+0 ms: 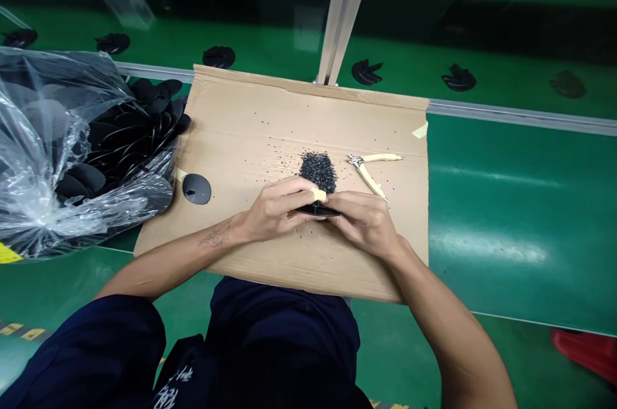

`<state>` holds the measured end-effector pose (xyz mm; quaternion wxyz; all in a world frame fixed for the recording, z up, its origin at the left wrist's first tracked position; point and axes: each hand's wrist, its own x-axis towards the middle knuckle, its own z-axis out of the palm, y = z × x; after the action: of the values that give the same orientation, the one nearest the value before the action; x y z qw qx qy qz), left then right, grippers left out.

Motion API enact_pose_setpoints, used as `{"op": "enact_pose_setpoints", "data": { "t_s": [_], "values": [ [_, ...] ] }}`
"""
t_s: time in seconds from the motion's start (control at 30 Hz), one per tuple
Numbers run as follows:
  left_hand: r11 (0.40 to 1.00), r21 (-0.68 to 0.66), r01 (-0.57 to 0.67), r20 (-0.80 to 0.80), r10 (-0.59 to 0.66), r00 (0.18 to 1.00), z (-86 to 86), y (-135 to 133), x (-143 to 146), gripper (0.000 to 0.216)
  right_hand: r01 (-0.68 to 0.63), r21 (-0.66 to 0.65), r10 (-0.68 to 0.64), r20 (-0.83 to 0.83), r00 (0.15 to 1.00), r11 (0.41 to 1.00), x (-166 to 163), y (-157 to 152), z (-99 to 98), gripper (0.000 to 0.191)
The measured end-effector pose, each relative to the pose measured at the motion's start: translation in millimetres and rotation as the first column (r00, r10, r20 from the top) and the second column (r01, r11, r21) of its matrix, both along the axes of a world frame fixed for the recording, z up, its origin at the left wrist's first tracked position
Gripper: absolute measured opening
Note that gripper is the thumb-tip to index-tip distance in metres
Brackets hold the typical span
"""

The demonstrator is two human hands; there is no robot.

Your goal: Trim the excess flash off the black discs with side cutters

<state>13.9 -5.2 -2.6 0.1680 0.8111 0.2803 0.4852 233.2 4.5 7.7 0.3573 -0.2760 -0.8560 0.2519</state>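
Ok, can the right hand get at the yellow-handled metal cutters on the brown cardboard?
Probably yes: the yellow-handled metal cutters lie on the brown cardboard just beyond the right hand, nothing visibly between, though that hand holds the thin black disc.

- Green surface with a glossy highlight, right of a flat cardboard sheet.
- 2 pale yellow tape pieces, 1 at the cardboard's right edge, 1 at its left.
- Clear plastic bag, crumpled, at the left.
- Metal rail along the far edge; an upright metal post rises near it.
- 6 black pieces beyond, 3 either side of the post.
- Red object, lower right, cut off by the frame.
- Striped floor marking, lower left.
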Motion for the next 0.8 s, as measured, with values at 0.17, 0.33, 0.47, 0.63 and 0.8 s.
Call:
{"op": "enact_pose_setpoints", "data": {
  "t_s": [0.17,0.33,0.47,0.63,0.8],
  "values": [
    [1.0,0.009,-0.005,0.028,0.004,1.0,1.1,-2.7,-1.6,0.015,-0.041,0.015,0.042,-0.015,0.999,0.999,-1.2,-0.1,2.6,0.018],
    [1.0,-0.015,0.018,0.009,-0.017,1.0,2.8,-0.5,-0.7,0.017,-0.029,0.052,0.029,-0.014,0.999,0.998,-1.8,0.3,3.1,0.017],
    [1.0,-0.018,0.013,0.011,-0.012,1.0,5.1,-1.3,0.4,0.014,-0.034,0.059,0.034,-0.009,0.999,0.998,-1.2,0.7,3.1,0.017],
    [0.999,0.01,-0.032,0.001,0.032,0.999,7.5,-6.2,0.6,0.014,-0.04,0.044,0.04,-0.009,0.999,0.998,-1.2,0.7,5.0,0.017],
    [0.999,0.003,-0.051,0.028,0.051,0.998,6.5,-8.1,0.7,0.018,-0.07,0.033,0.071,-0.046,0.996,0.997,-1.3,-0.2,6.5,0.019]
  ]
}}
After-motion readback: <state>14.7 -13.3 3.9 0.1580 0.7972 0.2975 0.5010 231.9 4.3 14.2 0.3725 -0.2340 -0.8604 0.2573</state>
